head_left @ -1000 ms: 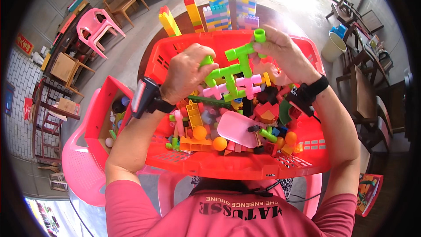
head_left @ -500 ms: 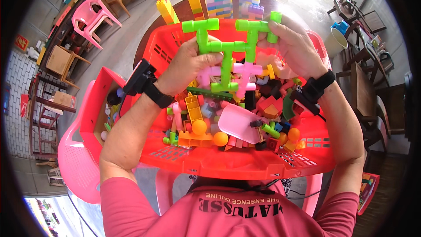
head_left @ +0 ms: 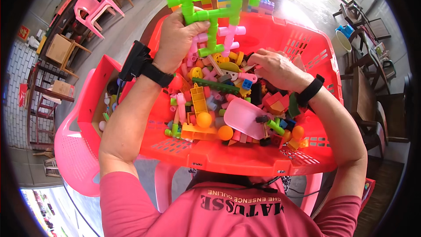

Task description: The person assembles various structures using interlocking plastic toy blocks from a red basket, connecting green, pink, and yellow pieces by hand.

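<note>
In the head view, I have the left hand closed around one side of the bright-green plastic pipe frame with pink pipe pieces. The frame stands raised over the far part of the red perforated plastic basket, probably to give the other hand room. The right hand dips with bent fingers toward the mixed, colourful plastic toys (from here I cannot tell whether it grips anything). The basket's high walls seem to keep the loose pieces together.
</note>
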`<control>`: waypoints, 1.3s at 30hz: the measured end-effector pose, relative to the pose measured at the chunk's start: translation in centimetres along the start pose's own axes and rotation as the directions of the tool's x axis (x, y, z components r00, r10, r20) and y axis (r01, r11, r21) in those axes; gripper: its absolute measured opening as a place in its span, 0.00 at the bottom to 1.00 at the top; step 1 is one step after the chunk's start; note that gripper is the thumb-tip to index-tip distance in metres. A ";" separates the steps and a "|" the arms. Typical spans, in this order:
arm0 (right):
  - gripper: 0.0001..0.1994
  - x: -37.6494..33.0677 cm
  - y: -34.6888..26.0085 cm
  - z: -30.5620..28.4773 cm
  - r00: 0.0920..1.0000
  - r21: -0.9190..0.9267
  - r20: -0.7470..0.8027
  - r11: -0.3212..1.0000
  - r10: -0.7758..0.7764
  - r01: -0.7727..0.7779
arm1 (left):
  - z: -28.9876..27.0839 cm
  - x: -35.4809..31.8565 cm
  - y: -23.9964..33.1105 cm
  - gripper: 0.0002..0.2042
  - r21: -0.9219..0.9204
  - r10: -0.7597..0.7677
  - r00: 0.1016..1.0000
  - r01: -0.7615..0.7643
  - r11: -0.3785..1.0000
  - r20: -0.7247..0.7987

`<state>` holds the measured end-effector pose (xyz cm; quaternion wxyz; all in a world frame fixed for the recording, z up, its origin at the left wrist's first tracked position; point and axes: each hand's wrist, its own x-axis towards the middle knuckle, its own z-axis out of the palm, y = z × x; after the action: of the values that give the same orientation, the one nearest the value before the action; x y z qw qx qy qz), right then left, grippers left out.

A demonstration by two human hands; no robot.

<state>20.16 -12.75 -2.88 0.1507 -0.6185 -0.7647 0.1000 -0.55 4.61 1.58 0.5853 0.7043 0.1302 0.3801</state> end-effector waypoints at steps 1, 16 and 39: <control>0.11 0.0 -0.1 0.4 0.999 0.002 0.032 1.000 -0.008 0.008 | 0.1 -0.1 -0.1 0.06 0.079 0.037 0.999 -0.038 0.996 0.007; 0.21 -1.0 -0.2 1.8 0.961 -0.034 0.276 0.999 0.025 -0.016 | 0.4 -0.1 -1.5 0.11 0.290 0.107 0.994 -0.109 0.951 0.022; 0.20 -0.9 -8.2 5.9 0.927 -0.074 0.327 0.973 -0.181 0.217 | 0.3 0.2 -0.7 0.10 0.301 0.006 1.000 0.002 0.954 -0.025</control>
<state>10.76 -15.17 -5.70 0.0008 -0.5206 -0.8421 0.1409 -0.05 4.72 1.02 0.4689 0.7804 0.1935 0.3655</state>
